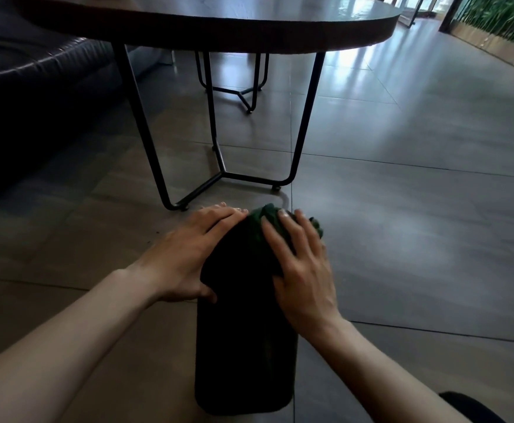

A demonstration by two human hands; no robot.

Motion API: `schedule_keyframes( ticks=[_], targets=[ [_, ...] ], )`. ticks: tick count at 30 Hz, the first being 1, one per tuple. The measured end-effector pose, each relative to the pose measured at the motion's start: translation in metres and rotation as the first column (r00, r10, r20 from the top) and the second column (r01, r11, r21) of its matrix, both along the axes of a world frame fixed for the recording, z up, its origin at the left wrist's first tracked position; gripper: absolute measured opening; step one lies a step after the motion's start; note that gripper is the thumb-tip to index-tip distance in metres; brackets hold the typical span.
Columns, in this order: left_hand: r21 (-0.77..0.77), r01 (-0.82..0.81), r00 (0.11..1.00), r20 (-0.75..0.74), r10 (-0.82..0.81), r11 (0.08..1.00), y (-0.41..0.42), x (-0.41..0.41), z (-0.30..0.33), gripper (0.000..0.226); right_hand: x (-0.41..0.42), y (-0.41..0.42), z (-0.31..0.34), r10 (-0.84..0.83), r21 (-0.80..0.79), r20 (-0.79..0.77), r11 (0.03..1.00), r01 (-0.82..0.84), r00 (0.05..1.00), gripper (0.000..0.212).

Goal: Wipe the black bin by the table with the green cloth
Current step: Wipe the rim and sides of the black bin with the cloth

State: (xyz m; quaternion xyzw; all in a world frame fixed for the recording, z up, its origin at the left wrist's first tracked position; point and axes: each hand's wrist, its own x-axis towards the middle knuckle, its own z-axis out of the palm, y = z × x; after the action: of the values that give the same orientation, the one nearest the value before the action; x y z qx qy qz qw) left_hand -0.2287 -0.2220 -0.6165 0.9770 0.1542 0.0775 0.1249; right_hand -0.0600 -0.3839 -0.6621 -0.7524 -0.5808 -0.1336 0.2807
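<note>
The black bin [243, 346] lies on its side on the tiled floor, its long body stretching from near me toward the table. My left hand [188, 257] is flat against the bin's left flank, thumb on top, steadying it. My right hand [301, 270] presses the crumpled green cloth [267, 221] onto the bin's far end and right side, fingers spread over the fabric. Part of the cloth bulges out beyond my fingertips.
A round dark wooden table [280, 32] on thin black metal legs [219, 175] stands just beyond the bin. A dark leather sofa [36, 87] fills the left. Grey floor tiles [417, 209] spread to the right, up to a planter wall [499, 29].
</note>
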Motion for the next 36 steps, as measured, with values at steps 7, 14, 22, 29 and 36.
schedule_keyframes(
  ticks=[7, 14, 22, 29, 36],
  targets=[
    [0.006, -0.029, 0.999, -0.04, 0.029, 1.0, 0.003, -0.01, 0.001, 0.146, -0.048, -0.089, -0.1, 0.589, -0.466, 0.46, 0.797, -0.384, 0.664, 0.063],
    [-0.016, 0.043, 0.998, 0.051, -0.042, 0.999, -0.003, -0.002, 0.001, 0.124, 0.0, -0.043, -0.044, 0.428, -0.167, 0.373, 0.904, -0.394, 0.823, 0.039],
    [-0.01, 0.026, 0.998, 0.06, -0.026, 1.0, 0.0, -0.004, 0.001, 0.123, -0.013, -0.034, -0.048, 0.355, -0.059, 0.302, 0.933, -0.354, 0.885, 0.037],
    [0.019, 0.038, 0.999, -0.011, -0.038, 0.999, -0.004, -0.004, 0.004, 0.138, -0.018, -0.064, -0.073, 0.591, -0.29, 0.468, 0.805, -0.517, 0.657, 0.033],
    [-0.023, 0.034, 0.997, 0.076, -0.032, 0.999, -0.007, -0.001, 0.002, 0.115, -0.004, -0.002, -0.015, 0.165, 0.012, 0.185, 0.985, -0.17, 0.969, 0.044]
  ],
)
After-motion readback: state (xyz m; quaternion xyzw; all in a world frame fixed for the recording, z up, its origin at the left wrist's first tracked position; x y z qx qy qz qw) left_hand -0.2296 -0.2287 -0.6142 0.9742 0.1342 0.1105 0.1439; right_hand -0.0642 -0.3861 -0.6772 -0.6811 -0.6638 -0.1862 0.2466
